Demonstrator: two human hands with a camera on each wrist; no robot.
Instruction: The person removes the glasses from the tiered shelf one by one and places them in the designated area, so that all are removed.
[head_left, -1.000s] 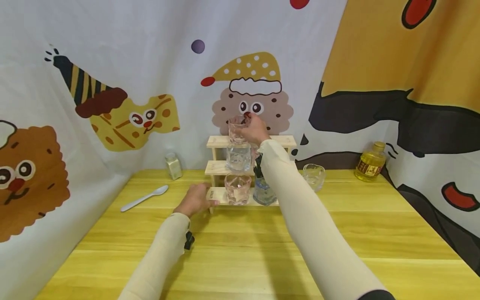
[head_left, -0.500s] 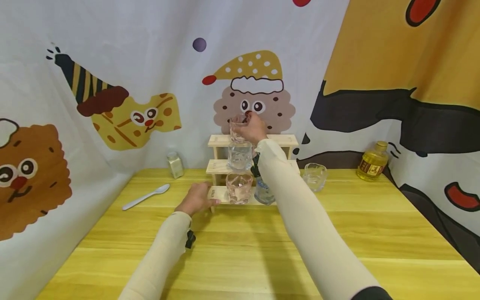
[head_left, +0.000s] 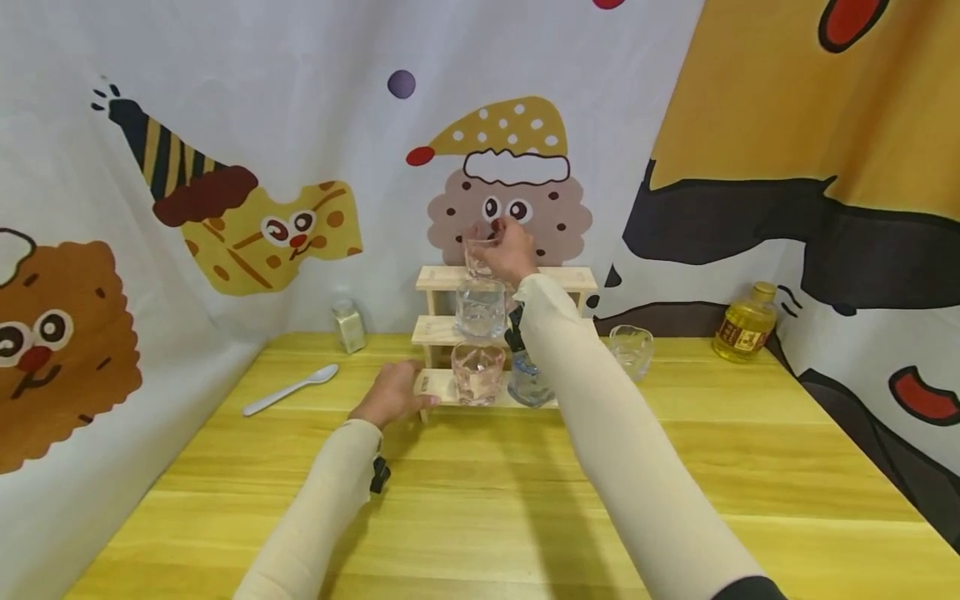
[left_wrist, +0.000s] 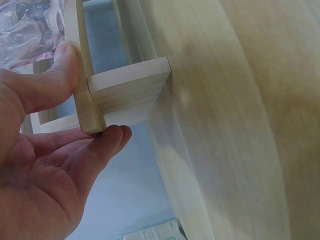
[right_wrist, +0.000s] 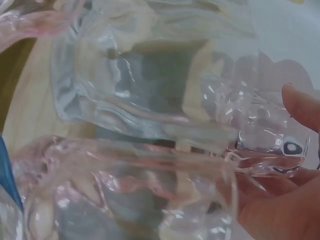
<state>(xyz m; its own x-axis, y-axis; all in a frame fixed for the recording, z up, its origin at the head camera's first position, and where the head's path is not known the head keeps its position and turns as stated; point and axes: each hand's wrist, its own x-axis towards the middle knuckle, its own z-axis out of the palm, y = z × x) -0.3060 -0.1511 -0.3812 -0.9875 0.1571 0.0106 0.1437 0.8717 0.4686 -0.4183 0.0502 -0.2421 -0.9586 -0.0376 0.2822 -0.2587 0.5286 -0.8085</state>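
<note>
A three-tier wooden rack stands at the back of the table. My left hand grips the left end of its lowest shelf; in the left wrist view the thumb presses on top of the wooden board and the fingers curl beneath. At the top tier my right hand holds a faintly pink glass cup between thumb and fingers. Directly below, a clear glass sits on the middle tier. The bottom tier bears a pink glass and a blue glass. Another pink glass shows in the right wrist view.
A clear glass stands on the table right of the rack, partly behind my right sleeve. Farther right is an oil bottle. Left of the rack are a small jar and a white spoon. A printed cloth hangs behind.
The head view has shifted slightly. Both hands keep their places, the left on the rack and the right around the cup at the top tier.
</note>
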